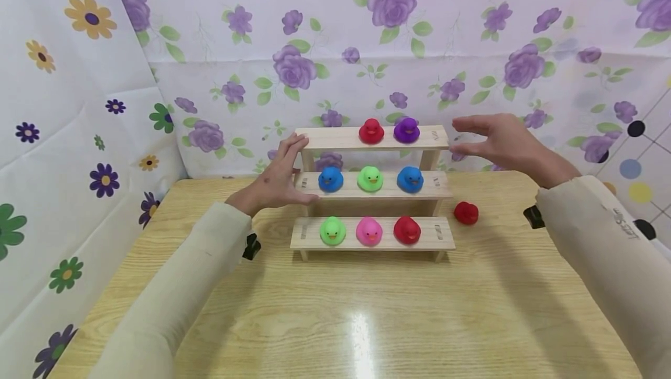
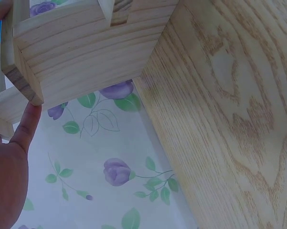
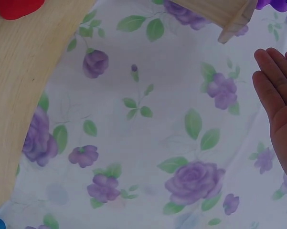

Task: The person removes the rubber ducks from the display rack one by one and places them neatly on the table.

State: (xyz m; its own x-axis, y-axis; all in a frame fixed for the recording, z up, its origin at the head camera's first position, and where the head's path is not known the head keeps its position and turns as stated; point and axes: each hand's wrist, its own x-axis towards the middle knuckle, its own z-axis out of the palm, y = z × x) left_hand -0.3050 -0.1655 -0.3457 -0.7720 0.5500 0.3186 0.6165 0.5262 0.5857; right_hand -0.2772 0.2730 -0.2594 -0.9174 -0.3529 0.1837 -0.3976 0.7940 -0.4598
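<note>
A three-tier wooden shelf [image 1: 330,138] stands on the table with small rubber ducks on each tier. My left hand [image 1: 275,181] grips its left end, fingers at the top board and thumb by the middle board's front edge. In the left wrist view, a fingertip of that hand [image 2: 9,167] touches a board's corner. Just off the right end of the top board, my right hand [image 1: 505,141] hovers with thumb and fingers apart, holding nothing. A red duck [image 1: 371,131] and a purple duck [image 1: 406,130] sit on the top tier.
On the middle tier are a green duck [image 1: 370,179] and two blue ones. The bottom tier bears a green, a pink duck [image 1: 369,231] and a red one. Another red duck [image 1: 466,213] lies on the table [image 1: 314,315] right of the shelf. Flowered cloth [image 1: 220,105] hangs behind.
</note>
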